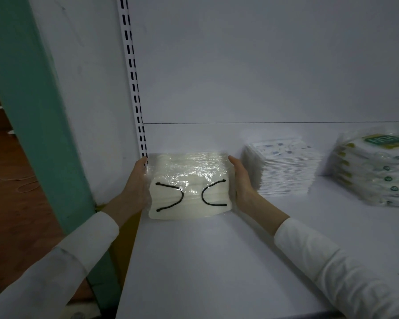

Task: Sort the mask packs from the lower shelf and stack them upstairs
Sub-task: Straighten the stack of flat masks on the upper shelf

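Observation:
A clear plastic pack of cream masks with black ear loops lies at the back left corner of the white shelf. My left hand presses flat against the pack's left side, fingers straight. Against its right side lies my right hand, fingers also straight. Both hands hold the pack between their palms. To the right stands a neat stack of white patterned mask packs, and further right a stack of packs with green labels.
A slotted white upright runs up the back panel just left of the pack. A green post stands at the shelf's left end, with brown floor beyond it. The shelf's back wall is close behind the pack.

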Motion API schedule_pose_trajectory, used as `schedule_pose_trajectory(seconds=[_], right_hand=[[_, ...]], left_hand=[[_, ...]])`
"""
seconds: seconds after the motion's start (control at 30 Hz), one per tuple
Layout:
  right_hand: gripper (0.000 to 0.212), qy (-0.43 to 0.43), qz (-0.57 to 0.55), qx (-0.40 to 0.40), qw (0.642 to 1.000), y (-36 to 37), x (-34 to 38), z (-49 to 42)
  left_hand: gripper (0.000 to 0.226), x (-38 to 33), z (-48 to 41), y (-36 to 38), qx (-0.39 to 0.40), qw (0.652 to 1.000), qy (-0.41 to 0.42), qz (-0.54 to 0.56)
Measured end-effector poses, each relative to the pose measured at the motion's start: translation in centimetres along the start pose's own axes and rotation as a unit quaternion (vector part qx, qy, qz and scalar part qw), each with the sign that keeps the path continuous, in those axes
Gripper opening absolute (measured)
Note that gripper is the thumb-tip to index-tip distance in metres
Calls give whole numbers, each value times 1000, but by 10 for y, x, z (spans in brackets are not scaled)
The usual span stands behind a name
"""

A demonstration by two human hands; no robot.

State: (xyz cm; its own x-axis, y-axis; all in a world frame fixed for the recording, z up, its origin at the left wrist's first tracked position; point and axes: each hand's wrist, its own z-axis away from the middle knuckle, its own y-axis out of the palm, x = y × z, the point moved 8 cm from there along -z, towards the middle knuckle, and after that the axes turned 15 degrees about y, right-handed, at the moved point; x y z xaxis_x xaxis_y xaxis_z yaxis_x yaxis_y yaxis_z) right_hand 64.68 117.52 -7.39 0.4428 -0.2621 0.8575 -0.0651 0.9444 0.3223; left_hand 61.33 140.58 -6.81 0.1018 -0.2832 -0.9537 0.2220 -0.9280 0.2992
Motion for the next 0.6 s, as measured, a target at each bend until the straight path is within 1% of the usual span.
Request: schedule_pose_trajectory(seconds=[0.07,0.1,0.13,0.2,0.27,0.33,0.4,0.43,0.47,0.57,0.6], right_hand=[[35,-7,7,-4,1000,-3,3,2],[36,-5,12,-14,1000,-5,4,3],[39,-1,13,-22,1000,-4,5,6],[43,2,6,-33,999,-6,5,8],[46,5,6,-46,999,-8,0,7],[40,20,0,-46,999,-5,-6,8],[37,27,-9,-37,999,-2,-10,6],[36,28,-8,-36,999,-2,-11,4],[36,28,-14,-30,999,0,-11,4],[35,31,-16,-27,999,-1,-12,5],[35,34,-12,-26,999,0,-12,8]], left_hand=[[33,-2,-3,0,1,1000,25,-8],[38,-6,-3,-2,8,999,43,-3],[44,-10,-1,1,-2,999,54,3],[49,-11,0,0,-6,997,71,0],[45,-8,3,2,6,997,72,-12],[41,-3,4,2,3,998,63,-4],[53,-1,3,5,6,999,47,4],[59,-1,0,6,12,998,52,11],[60,-2,0,5,10,998,59,16],[37,-1,0,3,21,998,55,30],[36,-3,3,1,14,998,58,24]])
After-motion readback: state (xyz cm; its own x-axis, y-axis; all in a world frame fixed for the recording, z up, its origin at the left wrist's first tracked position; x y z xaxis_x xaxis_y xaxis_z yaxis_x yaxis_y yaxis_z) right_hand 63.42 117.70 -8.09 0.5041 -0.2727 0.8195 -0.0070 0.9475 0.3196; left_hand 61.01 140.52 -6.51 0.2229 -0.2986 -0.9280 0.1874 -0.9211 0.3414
